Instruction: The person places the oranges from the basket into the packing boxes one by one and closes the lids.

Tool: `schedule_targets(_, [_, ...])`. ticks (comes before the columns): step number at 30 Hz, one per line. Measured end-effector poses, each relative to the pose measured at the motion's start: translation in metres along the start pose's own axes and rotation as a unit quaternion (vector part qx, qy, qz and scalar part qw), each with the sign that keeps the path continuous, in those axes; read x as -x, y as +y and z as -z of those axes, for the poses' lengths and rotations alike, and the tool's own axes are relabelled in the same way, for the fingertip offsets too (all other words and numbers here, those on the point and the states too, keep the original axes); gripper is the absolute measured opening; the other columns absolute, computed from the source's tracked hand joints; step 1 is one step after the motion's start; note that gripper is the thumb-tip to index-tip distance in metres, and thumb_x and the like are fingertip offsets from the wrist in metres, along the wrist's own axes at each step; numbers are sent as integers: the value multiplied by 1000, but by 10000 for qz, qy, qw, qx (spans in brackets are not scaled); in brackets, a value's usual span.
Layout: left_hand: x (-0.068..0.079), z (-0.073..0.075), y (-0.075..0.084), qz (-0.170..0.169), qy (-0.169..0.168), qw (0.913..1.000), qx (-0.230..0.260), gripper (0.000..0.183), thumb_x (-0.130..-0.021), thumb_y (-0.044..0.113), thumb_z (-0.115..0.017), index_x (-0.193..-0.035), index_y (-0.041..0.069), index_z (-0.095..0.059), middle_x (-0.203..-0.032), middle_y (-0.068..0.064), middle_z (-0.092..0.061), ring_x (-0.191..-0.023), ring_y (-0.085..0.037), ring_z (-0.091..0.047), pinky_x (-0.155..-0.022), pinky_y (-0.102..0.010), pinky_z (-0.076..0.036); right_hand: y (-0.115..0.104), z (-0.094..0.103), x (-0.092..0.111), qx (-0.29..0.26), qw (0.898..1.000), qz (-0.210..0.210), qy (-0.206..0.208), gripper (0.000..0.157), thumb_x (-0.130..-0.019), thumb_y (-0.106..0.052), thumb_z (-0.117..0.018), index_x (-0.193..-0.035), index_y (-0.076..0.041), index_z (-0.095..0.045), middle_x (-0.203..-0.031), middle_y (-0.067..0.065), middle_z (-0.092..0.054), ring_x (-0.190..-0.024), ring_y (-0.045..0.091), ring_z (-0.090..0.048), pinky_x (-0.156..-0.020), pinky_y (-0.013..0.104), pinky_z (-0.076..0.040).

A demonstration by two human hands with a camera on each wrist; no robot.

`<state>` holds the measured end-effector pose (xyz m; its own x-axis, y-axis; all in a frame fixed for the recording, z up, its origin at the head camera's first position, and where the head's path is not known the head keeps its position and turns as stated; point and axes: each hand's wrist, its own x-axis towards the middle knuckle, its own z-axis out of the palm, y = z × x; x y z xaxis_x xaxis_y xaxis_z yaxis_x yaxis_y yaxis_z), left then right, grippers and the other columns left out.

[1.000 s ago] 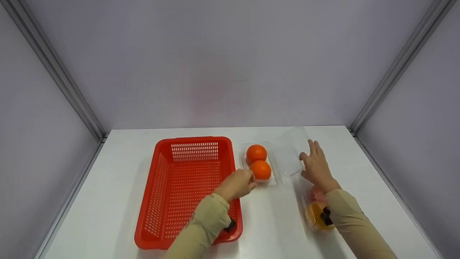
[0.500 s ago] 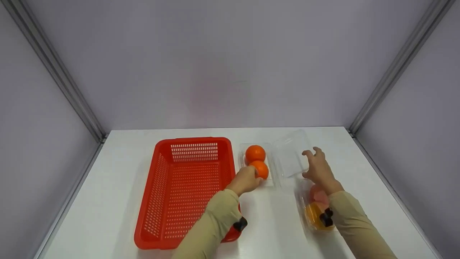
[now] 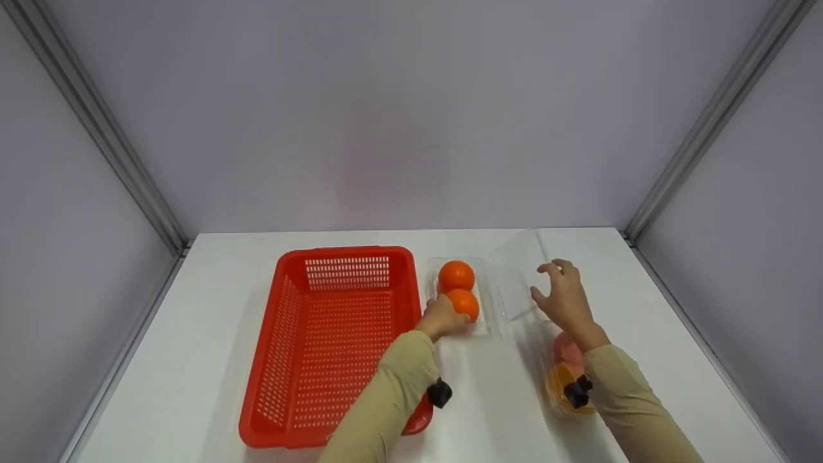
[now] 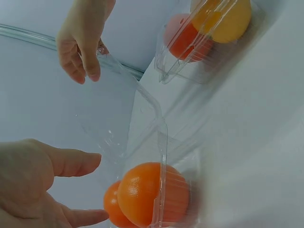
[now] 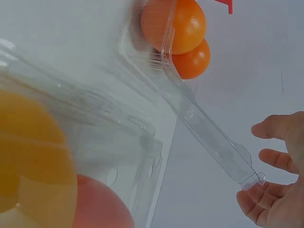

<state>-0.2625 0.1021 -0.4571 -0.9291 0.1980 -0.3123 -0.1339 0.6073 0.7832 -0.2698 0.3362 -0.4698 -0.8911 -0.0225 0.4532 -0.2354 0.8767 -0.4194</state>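
Two oranges (image 3: 456, 275) sit one behind the other in a clear plastic clamshell box (image 4: 164, 190). Its hinged lid (image 5: 209, 130) stands raised, leaning to the right. My left hand (image 3: 445, 318) is at the nearer orange (image 4: 140, 192), thumb and a finger spread apart; the fingertips come close to the fruit, and contact is hard to tell. At the lid's free edge is my right hand (image 3: 564, 297), with some fingers touching its corner (image 5: 254, 180) and the thumb held away from it.
A red plastic basket (image 3: 257, 360) stands left of the clamshell. Under my right forearm a second, closed clear box (image 4: 166, 71) holds a pinkish-red fruit (image 5: 102, 206) and a yellow one (image 5: 33, 156). Walls (image 3: 411, 116) enclose the white table (image 3: 488, 399).
My left hand has moved right and a little forward to the nearer orange, its fingers now more spread. My right hand has shifted slightly, and the lid's tilt has changed a little.
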Motion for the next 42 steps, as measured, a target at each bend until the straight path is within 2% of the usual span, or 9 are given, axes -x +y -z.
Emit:
schedule_targets(7, [-4,-1,-8,-22,-13,9987,508,49,-81,10,-65,-124,-7,-47,-111,-17,-55,-96,-25,-49,-90,-37,-43,-10,-8,-2,-222,9972,251,675,24,-81,3,-67,-103,7,-59,-117,30,-55,-107,45,-53,-90,54,-50])
schedule_targets(12, [-8,-2,-9,104,68,9970,759,57,-81,11,-64,-130,-9,-41,-119,-20,-50,-102,-27,-47,-94,-38,-42,-20,-15,-4,-627,9912,467,1070,23,-81,9,-64,-103,5,-59,-109,25,-57,-101,41,-57,-85,52,-52])
schedule_targets(16, [-10,-2,-9,295,69,9939,1063,61,-83,10,-62,-134,-10,-36,-124,-22,-47,-107,-28,-45,-100,-41,-40,-33,-20,-4,-1036,9893,457,917,32,-81,10,-63,-112,5,-56,-110,24,-56,-102,39,-58,-83,50,-56])
schedule_targets(19, [-12,-2,-9,398,100,9930,1104,62,-84,11,-61,-135,-11,-35,-128,-22,-48,-112,-29,-48,-103,-41,-41,-42,-24,-3,-1273,9888,362,694,40,-82,8,-64,-120,6,-52,-116,25,-55,-107,39,-59,-84,48,-57])
schedule_targets(24, [-16,-4,-9,512,156,9915,1182,67,-87,13,-60,-141,-13,-28,-137,-26,-46,-124,-34,-48,-111,-44,-39,-53,-33,1,-1409,9883,298,501,48,-82,6,-66,-127,11,-49,-119,29,-56,-109,42,-60,-86,48,-57])
schedule_targets(33, [-15,-6,-6,557,198,9900,1279,73,-87,13,-56,-145,-13,-21,-145,-27,-41,-129,-34,-45,-113,-45,-38,-64,-48,9,-1133,9917,449,420,52,-80,3,-68,-128,8,-50,-119,28,-59,-101,40,-63,-85,49,-56])
schedule_targets(39, [-16,-8,-10,423,143,9856,1633,66,-85,10,-56,-141,-14,-29,-136,-22,-47,-109,-25,-48,-99,-36,-44,-72,-60,15,-922,9939,466,391,48,-80,2,-68,-126,5,-52,-117,28,-61,-104,43,-63,-92,52,-53])
schedule_targets(42, [-17,-10,-11,414,121,9841,1720,67,-84,8,-55,-141,-14,-29,-139,-22,-45,-109,-23,-46,-98,-35,-44,-74,-63,18,-796,9947,447,469,46,-79,3,-69,-123,5,-54,-113,28,-62,-101,44,-64,-91,51,-54])
